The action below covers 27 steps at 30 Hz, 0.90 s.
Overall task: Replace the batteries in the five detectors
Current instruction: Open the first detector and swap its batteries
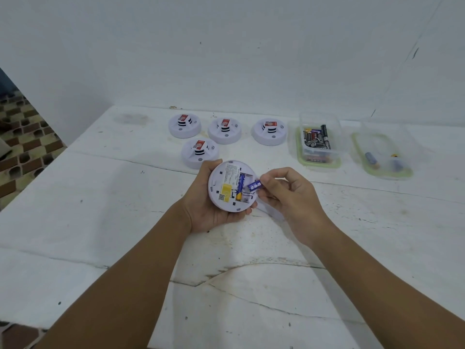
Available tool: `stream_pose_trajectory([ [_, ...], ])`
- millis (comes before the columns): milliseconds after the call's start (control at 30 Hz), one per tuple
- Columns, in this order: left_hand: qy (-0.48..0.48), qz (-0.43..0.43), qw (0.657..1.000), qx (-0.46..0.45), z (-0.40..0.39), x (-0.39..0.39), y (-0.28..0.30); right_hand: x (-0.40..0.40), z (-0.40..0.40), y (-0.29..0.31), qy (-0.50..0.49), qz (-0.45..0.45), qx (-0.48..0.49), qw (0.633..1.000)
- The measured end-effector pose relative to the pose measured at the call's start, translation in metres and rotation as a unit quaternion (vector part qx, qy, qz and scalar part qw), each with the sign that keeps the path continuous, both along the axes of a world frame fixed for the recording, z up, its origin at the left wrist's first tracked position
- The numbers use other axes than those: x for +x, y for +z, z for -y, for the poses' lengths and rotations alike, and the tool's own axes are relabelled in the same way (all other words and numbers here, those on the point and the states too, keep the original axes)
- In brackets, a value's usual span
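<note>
Near the middle of the frame, the left hand [211, 205] holds a round white detector [227, 187] with its back side up, fingers curled under its rim. One blue battery [240, 186] already sits in the open slot. The right hand [284, 195] pinches a second blue battery [254, 185] between thumb and fingers, right at the edge of the slot. Four more detectors [224, 131] sit on the white table [100, 222] above the hands, three in a row and one in front. At the upper right, a clear box [317, 139] is full of batteries. Beside it, another clear box [382, 157] holds a few batteries.
</note>
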<state>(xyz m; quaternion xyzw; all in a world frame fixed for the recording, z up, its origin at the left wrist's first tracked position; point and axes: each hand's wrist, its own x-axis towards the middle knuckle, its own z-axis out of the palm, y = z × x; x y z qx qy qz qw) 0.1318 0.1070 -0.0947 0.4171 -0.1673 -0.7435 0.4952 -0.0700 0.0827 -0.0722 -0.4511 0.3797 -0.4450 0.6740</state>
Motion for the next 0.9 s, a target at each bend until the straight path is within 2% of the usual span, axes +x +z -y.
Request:
stream_pose_trajectory([
  [667, -0.012, 0.009, 1.000, 0.011, 0.001, -0.001, 0.003, 0.013, 0.006, -0.003, -0.018, -0.066, 0.039, 0.997],
  [900, -0.014, 0.002, 1.000, 0.011, 0.000, -0.002, 0.006, 0.011, 0.010, -0.001, -0.043, -0.096, -0.032, 0.994],
])
